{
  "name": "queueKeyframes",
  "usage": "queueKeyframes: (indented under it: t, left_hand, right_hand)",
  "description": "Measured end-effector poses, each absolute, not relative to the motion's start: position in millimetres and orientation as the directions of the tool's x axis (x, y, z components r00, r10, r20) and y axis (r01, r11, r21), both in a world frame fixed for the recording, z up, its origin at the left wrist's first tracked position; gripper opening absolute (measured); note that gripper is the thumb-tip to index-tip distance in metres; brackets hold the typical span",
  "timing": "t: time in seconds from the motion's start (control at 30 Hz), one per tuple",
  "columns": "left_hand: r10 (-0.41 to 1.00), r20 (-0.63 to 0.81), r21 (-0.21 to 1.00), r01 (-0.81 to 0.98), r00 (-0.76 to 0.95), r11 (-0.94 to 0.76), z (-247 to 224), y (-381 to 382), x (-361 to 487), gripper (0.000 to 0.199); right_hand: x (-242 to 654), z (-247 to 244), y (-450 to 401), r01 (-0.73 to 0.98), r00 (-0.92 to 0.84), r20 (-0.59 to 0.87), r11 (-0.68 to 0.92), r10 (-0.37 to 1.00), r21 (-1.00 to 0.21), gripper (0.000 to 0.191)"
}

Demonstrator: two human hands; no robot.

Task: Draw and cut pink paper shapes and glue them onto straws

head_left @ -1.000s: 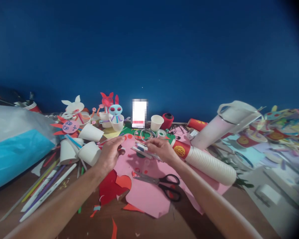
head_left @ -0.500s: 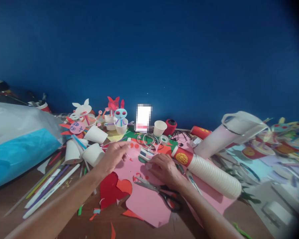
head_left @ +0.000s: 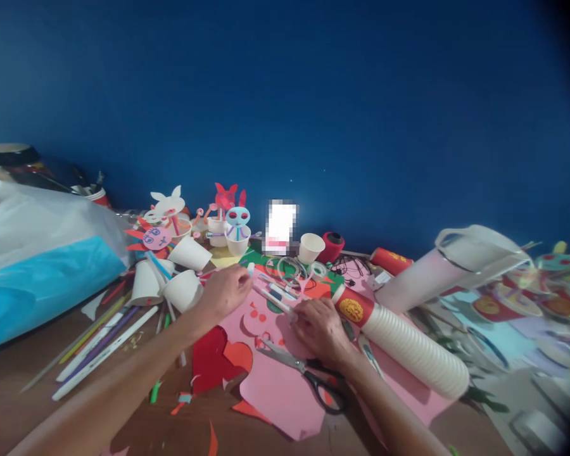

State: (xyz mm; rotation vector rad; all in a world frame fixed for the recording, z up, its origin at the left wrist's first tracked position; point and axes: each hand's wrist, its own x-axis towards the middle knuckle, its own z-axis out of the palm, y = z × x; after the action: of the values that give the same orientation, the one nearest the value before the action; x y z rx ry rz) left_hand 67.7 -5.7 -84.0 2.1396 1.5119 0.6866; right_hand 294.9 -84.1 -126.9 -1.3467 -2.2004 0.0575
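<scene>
While the right hand (head_left: 318,326) lay low over the pink paper (head_left: 285,399), its fingers appeared to be closed about the near end of a white pen (head_left: 272,298), which pointed up and leftward from them. The left hand (head_left: 230,288) hung just beyond the pen's far end, fingers bunched beside a small white piece (head_left: 251,269); whether it gripped that piece or only touched it could not be told. The step in hand seemed to be the handling of the pen, and the next move, as far as one could judge, called for a steady hold on it and care around the scissors (head_left: 285,356), which lay partly under the right hand and wrist. Between the hands, on the pink paper, lay a pink disc (head_left: 247,326) with red dots. Further out on the desk (head_left: 137,430) were a red heart (head_left: 211,361) to the left, a stack of paper cups (head_left: 408,345) to the right, and, at the back, a rabbit-eared paper figure (head_left: 238,217) in a white cup.
</scene>
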Motion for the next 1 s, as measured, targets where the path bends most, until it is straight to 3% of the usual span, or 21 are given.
queueKeyframes:
  t: [0.17, 0.37, 0.53, 0.63, 0.7, 0.8, 0.87, 1.0]
  left_hand:
    - [0.98, 0.106, 0.576, 0.792, 0.171, -0.201, -104, 22, 71, 0.019]
    - [0.987, 0.106, 0.662, 0.732, 0.124, -0.163, -111, 26, 71, 0.011]
    - [0.975, 0.169, 0.808, 0.546, 0.143, -0.221, -83, 21, 66, 0.019]
    - [0.966, 0.147, 0.918, 0.335, 0.213, -0.213, -68, 9, 75, 0.028]
    - [0.944, 0.02, 0.998, -0.059, 0.329, -0.001, -63, -1, 84, 0.024]
    - [0.904, -0.008, 0.95, -0.278, 0.428, 0.14, -60, -13, 95, 0.021]
    - [0.891, 0.005, 0.934, -0.321, 0.453, 0.158, -58, -18, 98, 0.019]
    - [0.867, 0.016, 0.917, -0.352, 0.497, 0.185, -53, -22, 97, 0.023]
  right_hand:
    - [291, -126, -87, 0.799, -0.357, 0.468, 0.524, 0.809, -0.295, 0.011]
    - [290, -128, -88, 0.779, -0.374, 0.446, 0.536, 0.813, -0.325, 0.012]
    - [288, -121, -90, 0.75, -0.377, 0.422, 0.539, 0.825, -0.384, 0.018]
    - [285, -112, -90, 0.713, -0.327, 0.388, 0.494, 0.862, -0.498, 0.022]
    - [281, -104, -87, 0.612, -0.214, 0.331, 0.39, 0.919, -0.688, 0.028]
    - [272, -91, -79, 0.205, -0.108, 0.088, 0.109, 0.99, -0.973, 0.05]
    - [264, -86, -74, -0.001, -0.184, -0.01, -0.011, 0.983, -1.0, 0.056]
    - [254, -87, -67, -0.216, -0.264, 0.014, -0.045, 0.964, -0.975, 0.048]
